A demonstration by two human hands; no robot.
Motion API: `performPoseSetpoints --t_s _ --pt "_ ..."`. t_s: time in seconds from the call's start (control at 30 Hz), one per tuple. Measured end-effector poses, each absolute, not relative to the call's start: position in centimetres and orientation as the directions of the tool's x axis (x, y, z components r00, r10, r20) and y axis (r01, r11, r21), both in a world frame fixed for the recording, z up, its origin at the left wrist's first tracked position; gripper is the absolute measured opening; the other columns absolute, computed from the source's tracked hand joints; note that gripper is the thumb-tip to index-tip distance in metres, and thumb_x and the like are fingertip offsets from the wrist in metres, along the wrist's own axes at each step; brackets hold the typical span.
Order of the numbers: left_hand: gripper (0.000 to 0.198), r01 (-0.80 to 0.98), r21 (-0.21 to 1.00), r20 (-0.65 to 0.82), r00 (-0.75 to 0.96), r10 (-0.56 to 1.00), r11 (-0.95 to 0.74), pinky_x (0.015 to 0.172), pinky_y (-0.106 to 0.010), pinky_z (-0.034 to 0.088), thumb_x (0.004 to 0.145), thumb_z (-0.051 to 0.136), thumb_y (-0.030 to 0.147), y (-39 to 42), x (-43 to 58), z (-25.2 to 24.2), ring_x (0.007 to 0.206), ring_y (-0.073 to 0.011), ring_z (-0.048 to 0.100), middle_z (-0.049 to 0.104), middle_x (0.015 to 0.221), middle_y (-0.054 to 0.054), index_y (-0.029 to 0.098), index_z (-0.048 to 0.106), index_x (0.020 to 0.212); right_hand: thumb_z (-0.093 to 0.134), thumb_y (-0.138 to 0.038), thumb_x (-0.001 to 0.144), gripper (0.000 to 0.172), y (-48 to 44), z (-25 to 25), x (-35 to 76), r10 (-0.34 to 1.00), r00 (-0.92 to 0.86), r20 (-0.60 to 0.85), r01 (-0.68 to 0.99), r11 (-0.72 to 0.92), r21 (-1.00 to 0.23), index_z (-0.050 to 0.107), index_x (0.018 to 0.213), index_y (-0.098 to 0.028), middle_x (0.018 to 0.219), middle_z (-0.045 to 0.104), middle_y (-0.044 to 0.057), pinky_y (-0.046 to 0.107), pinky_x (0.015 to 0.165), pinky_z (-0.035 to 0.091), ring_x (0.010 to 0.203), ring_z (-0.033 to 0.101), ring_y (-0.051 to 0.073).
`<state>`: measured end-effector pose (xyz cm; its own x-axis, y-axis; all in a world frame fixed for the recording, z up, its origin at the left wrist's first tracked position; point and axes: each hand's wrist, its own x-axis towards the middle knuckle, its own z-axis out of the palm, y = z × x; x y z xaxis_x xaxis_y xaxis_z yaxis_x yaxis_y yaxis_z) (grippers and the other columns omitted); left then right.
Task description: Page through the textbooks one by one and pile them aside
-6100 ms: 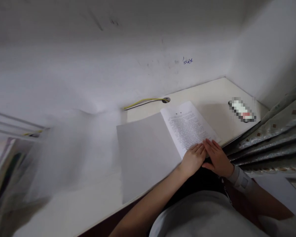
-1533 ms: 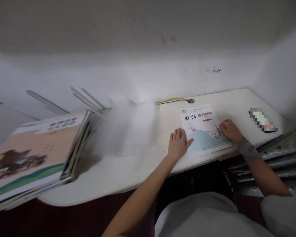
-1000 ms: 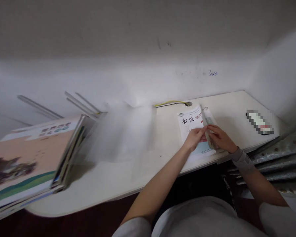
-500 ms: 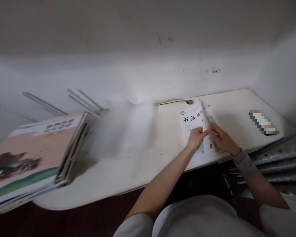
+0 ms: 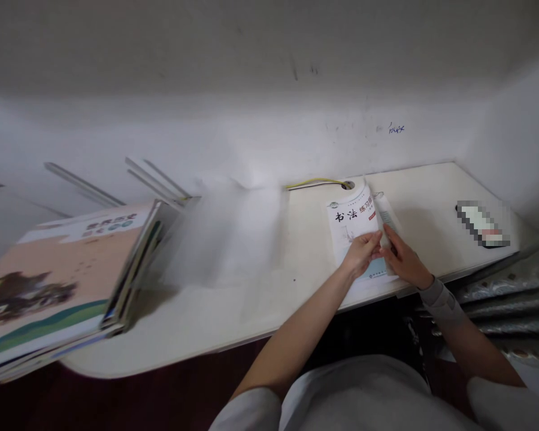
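Note:
A thin calligraphy workbook (image 5: pixel 345 226) with a white cover and large Chinese characters lies on the desk, its front cover bowed upward along the right edge. My left hand (image 5: pixel 362 254) is closed, thumb and fingers pinching that cover edge. Against the workbook's right side, my right hand (image 5: pixel 406 260) has its thumb near the left fingertips and its fingers at the pages behind the cover. A printed inner page (image 5: pixel 390 211) shows to the right of the cover. A wristband (image 5: pixel 439 293) is on my right wrist.
On the left of the white desk (image 5: pixel 193 329) stands a stack of books (image 5: pixel 63 263), a history textbook on top. A transparent, blurred object (image 5: pixel 233 233) is beside it. A yellow cable (image 5: pixel 317 180) enters a hole at the back. A phone (image 5: pixel 480 222) lies at the right.
The cover has come down from its folded-back position and shows more of its print. Both hands stay at its right edge; the inner page is more covered.

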<state>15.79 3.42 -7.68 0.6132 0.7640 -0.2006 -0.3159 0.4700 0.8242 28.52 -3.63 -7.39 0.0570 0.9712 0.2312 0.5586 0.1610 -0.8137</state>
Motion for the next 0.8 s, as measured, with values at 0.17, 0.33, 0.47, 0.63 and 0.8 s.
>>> performPoseSetpoints --t_s 0.17,0.33,0.47,0.63,0.8 --pt "0.057 -0.318 0.811 -0.214 0.62 0.755 0.492 0.055 -0.021 0.04 0.052 0.077 0.064 3.2 16.1 -7.8 0.05 -0.0044 0.044 0.046 0.052 0.007 0.016 0.048 0.062 0.044 -0.062 0.086 0.075 -3.5 -7.5 28.2 0.972 0.065 0.226 0.49 0.166 -0.856 0.029 0.147 -0.021 0.15 0.035 0.012 0.044 0.114 0.027 0.137 0.034 0.026" --pt "0.049 -0.311 0.834 -0.194 0.61 0.768 0.457 0.059 -0.021 0.044 0.054 0.081 0.053 3.1 15.8 -7.3 0.054 -0.0059 0.051 0.053 0.058 0.005 0.015 0.053 0.066 0.043 -0.065 0.085 0.076 -3.3 -7.2 29.8 0.977 0.087 0.196 0.459 0.135 -0.878 0.032 0.145 -0.02 0.146 0.042 0.014 0.047 0.11 0.035 0.132 0.042 0.028" --pt "0.04 -0.143 0.948 -0.179 0.498 0.849 0.283 0.056 -0.022 0.043 0.06 0.078 0.047 3.6 13.0 -6.0 0.049 -0.0069 0.049 0.053 0.051 0.004 0.015 0.054 0.062 0.046 -0.064 0.085 0.075 -3.3 -5.1 32.6 0.877 0.355 0.325 0.575 0.069 -0.815 0.034 0.144 -0.02 0.147 0.038 0.015 0.054 0.106 0.037 0.134 0.039 0.03" --pt "0.04 -0.136 0.965 -0.162 0.357 0.92 0.222 0.053 -0.021 0.04 0.06 0.078 0.047 3.5 8.2 -4.7 0.048 -0.0061 0.045 0.05 0.051 0.005 0.016 0.053 0.058 0.046 -0.055 0.089 0.059 -2.2 -3.0 30.2 0.892 0.054 0.448 0.738 0.267 -0.62 0.041 0.14 -0.025 0.145 0.041 0.011 0.051 0.111 0.032 0.135 0.038 0.028" --pt "0.045 -0.326 0.881 -0.228 0.344 0.911 0.344 0.053 -0.021 0.041 0.052 0.083 0.048 2.2 5.7 -4.9 0.048 -0.0064 0.048 0.054 0.054 0.005 0.015 0.054 0.061 0.045 -0.055 0.089 0.068 -1.2 -4.3 23.7 0.926 -0.23 0.3 0.714 0.37 -0.595 0.03 0.145 -0.02 0.148 0.036 0.016 0.052 0.113 0.028 0.14 0.028 0.028"
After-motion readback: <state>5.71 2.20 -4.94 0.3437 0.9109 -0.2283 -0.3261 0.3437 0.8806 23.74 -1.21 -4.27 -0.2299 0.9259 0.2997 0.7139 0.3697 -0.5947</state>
